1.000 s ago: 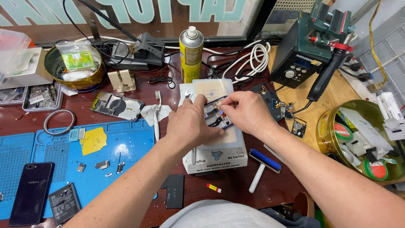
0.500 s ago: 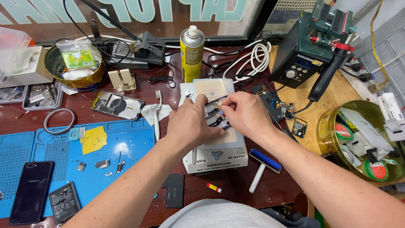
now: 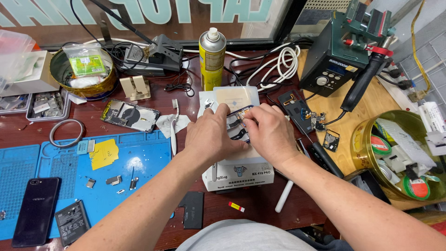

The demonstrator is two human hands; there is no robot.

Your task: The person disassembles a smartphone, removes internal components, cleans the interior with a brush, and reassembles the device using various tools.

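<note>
Both hands work over an opened phone body (image 3: 238, 125) that lies on a white box-shaped heating plate (image 3: 237, 174) in the middle of the bench. My left hand (image 3: 211, 137) presses down on the phone's left side, index finger stretched to its top edge. My right hand (image 3: 269, 130) rests on the right side, fingertips pinched at a small part on the phone's upper edge. Whether a tool sits in those fingers is hidden. Much of the phone is covered by both hands.
A blue work mat (image 3: 83, 172) with small parts, a dark phone (image 3: 35, 209) and a battery (image 3: 72, 222) lies left. A yellow spray can (image 3: 212, 53), a phone back shell (image 3: 130, 115), a soldering station (image 3: 337, 56) and a gold tin (image 3: 404, 153) of tape rolls surround the plate.
Both hands stay on the phone; the right fingertips have shifted slightly toward its upper edge. The rest of the bench is unchanged.
</note>
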